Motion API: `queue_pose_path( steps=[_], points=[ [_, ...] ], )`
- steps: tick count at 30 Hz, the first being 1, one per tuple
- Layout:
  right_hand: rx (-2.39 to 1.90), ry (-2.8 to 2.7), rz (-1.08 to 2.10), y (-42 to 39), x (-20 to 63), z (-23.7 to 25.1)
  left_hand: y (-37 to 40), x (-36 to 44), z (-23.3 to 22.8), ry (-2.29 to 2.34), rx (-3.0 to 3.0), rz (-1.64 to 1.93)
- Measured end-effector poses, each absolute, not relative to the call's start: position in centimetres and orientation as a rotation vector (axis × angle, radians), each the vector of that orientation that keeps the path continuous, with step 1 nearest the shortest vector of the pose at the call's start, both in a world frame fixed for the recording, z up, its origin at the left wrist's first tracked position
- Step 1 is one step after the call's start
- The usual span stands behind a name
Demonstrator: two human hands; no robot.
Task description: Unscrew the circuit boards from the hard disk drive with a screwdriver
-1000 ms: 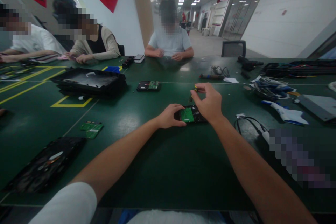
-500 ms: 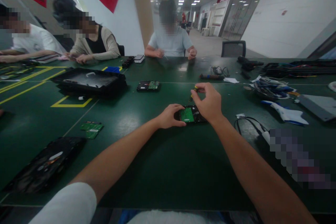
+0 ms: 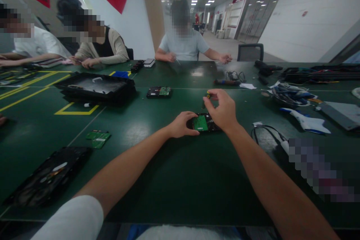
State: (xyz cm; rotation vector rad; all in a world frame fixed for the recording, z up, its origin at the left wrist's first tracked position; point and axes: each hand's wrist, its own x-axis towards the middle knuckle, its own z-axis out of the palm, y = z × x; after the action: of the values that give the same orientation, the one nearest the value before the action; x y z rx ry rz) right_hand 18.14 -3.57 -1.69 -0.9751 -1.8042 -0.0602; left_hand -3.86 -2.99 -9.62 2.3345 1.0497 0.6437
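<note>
A hard drive (image 3: 200, 123) lies on the green table with its green circuit board facing up. My left hand (image 3: 184, 124) grips its left end between thumb and fingers. Above the drive, my right hand (image 3: 223, 110) is closed around a small screwdriver (image 3: 208, 96) with a yellow-and-dark handle. The screwdriver stands roughly upright over the drive; its tip is too small to make out. The drive's right end is partly covered by my right hand.
Another hard drive (image 3: 159, 92) lies farther back. Black trays (image 3: 95, 86) are stacked at the left, near a loose circuit board (image 3: 98, 138) and a black casing (image 3: 50, 176). Cables (image 3: 292, 93) and a grey box (image 3: 341, 114) lie at the right. Several people sit around the table.
My right hand has shifted very slightly, with the screwdriver turned a little in its fingers. Across the table, a person's hand has moved outward to the right. My left hand stays put.
</note>
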Motion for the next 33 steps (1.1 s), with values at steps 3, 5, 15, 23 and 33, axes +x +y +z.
queue_pose_path(
  steps=[3,5,15,23,33],
  points=[
    [-0.951,-1.842,-0.061,-3.8,18.1,-1.5,-3.0,-3.8,-9.5,1.048,2.335,0.642],
    [-0.947,-1.847,-0.071,-3.9,18.1,-1.4,-3.1,-3.8,-9.4,1.051,2.334,0.643],
    [-0.967,-1.837,-0.024,-3.9,18.0,-1.4,-2.9,-3.8,-9.5,1.029,2.330,0.638],
    [-0.960,-1.795,-0.030,-4.2,18.3,-1.9,-1.9,-2.9,-9.2,0.951,2.357,0.634],
    [-1.000,-1.735,0.027,-5.6,18.5,-4.3,-1.7,-2.8,-9.3,0.980,2.292,0.630]
  ],
)
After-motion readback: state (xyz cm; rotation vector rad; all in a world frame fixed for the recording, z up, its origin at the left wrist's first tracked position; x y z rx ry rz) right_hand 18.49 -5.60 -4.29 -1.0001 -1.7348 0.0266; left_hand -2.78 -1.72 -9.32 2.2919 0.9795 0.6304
